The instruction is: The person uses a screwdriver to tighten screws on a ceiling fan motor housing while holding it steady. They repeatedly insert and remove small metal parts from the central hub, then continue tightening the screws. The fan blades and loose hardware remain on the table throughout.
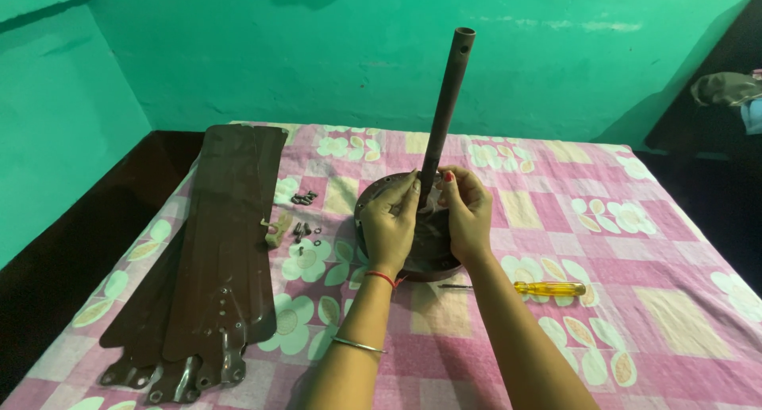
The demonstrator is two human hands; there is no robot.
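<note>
Pink flowered cloth (651, 315) over the whole bed. Stack of brown fan blades (214, 259) at 9 o'clock, long axis from 12 to 6, mounting brackets toward the viewer. Round brown motor housing (381, 200) at centre, lying flat, partly hidden by both hands. Brown rod (444, 108) upright from the hub, long axis near vertical, top tilted slightly toward 1 o'clock, open end uppermost. Left hand (390, 223) at 9 o'clock of the rod's foot, fingers curled narrow, fingertips pinched on a small pale piece at the base; what that piece is, too small to tell. Right hand (467, 211) at 3 o'clock of the same foot, fingertips closed on the same spot, touching the rod. Both hands equally near, rod rising straight above the grip. Yellow-handled screwdriver (548, 288) at 4 o'clock, just beside the right forearm, shaft pointing to 9. Loose screws (304, 197) and washers at 10 o'clock, between blades and housing.
</note>
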